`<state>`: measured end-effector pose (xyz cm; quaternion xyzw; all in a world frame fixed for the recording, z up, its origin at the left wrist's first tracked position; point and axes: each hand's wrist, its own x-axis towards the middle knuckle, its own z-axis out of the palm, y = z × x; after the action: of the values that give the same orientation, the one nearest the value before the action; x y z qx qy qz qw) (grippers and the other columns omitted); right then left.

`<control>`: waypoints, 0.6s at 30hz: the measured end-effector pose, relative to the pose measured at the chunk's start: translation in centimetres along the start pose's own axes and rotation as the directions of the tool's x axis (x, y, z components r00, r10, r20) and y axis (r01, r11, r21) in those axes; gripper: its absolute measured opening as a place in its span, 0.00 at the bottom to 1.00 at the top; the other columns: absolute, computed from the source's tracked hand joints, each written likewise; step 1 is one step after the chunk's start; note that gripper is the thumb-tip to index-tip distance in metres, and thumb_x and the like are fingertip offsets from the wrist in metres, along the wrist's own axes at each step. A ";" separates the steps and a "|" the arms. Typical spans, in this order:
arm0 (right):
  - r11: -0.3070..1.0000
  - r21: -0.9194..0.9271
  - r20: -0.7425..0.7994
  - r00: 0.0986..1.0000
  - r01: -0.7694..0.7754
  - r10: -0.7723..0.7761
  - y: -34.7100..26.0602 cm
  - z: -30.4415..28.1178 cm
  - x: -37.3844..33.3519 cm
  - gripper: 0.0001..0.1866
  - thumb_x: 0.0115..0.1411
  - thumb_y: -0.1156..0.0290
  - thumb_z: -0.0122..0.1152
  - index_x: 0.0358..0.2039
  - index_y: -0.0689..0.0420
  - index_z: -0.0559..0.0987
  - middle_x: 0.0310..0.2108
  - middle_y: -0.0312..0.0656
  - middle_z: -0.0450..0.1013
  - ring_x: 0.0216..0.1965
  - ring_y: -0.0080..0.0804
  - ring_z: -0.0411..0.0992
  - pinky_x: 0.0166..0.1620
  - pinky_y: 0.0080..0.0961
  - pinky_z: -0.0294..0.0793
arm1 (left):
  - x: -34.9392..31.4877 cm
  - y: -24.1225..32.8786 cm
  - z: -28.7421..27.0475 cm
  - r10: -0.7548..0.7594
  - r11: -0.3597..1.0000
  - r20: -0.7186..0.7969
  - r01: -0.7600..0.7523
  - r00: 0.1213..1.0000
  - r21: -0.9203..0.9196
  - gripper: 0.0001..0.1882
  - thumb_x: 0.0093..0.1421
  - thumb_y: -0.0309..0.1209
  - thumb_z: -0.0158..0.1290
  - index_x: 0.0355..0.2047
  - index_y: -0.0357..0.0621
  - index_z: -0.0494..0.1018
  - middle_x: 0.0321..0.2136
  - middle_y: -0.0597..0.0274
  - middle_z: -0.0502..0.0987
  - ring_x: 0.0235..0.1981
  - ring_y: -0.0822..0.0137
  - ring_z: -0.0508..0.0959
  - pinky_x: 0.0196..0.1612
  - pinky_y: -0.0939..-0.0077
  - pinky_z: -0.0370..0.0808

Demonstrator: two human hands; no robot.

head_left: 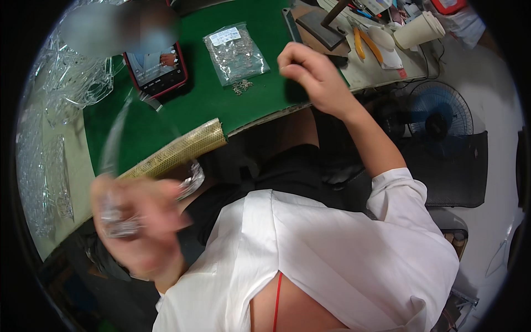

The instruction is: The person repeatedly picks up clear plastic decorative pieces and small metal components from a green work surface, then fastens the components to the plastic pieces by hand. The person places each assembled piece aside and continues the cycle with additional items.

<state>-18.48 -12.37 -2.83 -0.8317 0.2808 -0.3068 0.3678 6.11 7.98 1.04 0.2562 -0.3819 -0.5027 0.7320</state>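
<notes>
My left hand, smeared by motion, is closed around a bundle of clear plastic strap. A blurred length of it arcs up over the green mat, and another shiny loop hangs beside the fingers. My right hand is above the mat's right side with its fingers curled in a pinch; whatever they hold, if anything, is hidden. Between the hands, a small heap of metal pieces lies below a clear zip bag of similar pieces. A gold patterned roll lies along the near table edge.
A phone in a red case stands at the back left. Tangled clear plastic straps cover the left side. At the back right are a metal block tool, orange-handled pliers and a paper cup. A fan stands beyond the table.
</notes>
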 end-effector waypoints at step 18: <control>0.817 -0.219 -0.031 0.833 0.533 -0.552 -7.7 -2.5 -0.5 0.09 0.48 0.72 0.65 0.27 0.60 0.73 0.26 0.39 0.66 0.26 0.34 0.66 0.28 0.25 0.66 | 6.2 -8.2 5.4 -0.016 0.794 0.389 -0.225 0.921 0.565 0.33 0.45 0.18 0.64 0.53 0.30 0.64 0.36 0.54 0.78 0.25 0.74 0.77 0.30 0.84 0.73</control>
<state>-18.76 -8.71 4.46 -0.8948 0.0784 -0.4072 0.1657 -1.48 -0.70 -0.14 0.3518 -0.6671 -0.3533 0.5535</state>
